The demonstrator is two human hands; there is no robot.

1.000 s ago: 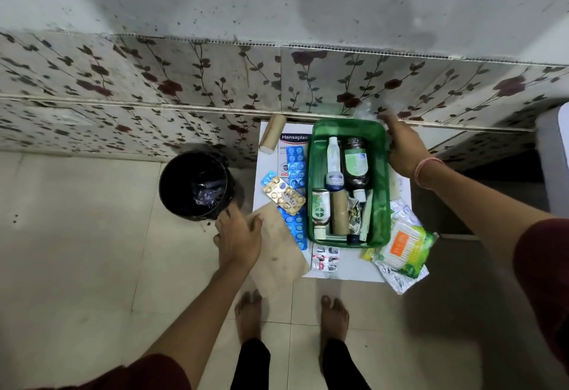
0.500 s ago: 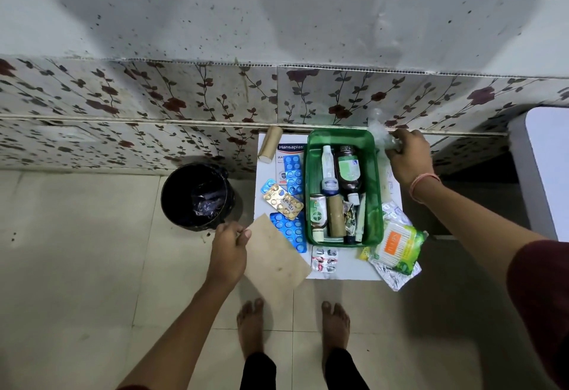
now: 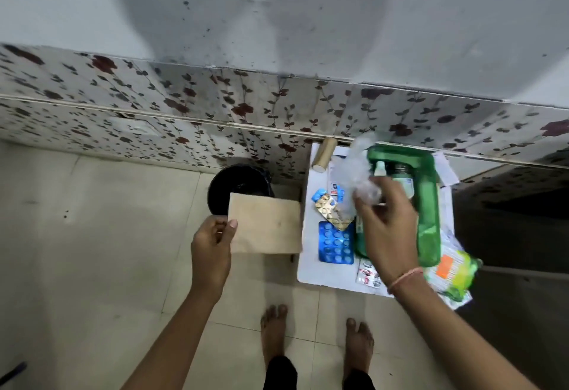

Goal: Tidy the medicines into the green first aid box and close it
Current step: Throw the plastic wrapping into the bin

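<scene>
Partly, the right hand (image 3: 386, 232) (blurred) hides the green box (image 3: 428, 205).

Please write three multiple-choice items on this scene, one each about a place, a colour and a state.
1. Where is the black bin?
A. On the white table
B. On the floor left of the white table
C. Inside the green first aid box

2. What colour is the blister pack lying flat at the table's near left?
A. Blue
B. Red
C. Black

3. What is the right hand doing?
A. Resting empty on the table
B. Gripping crumpled clear plastic
C. Holding the brown paper

Answers: 1 B, the bin stands on floor tiles beside the table. 2 A, its blisters are blue. 3 B, its fingers close on the plastic over the green first aid box; the left hand holds the brown paper.
</scene>
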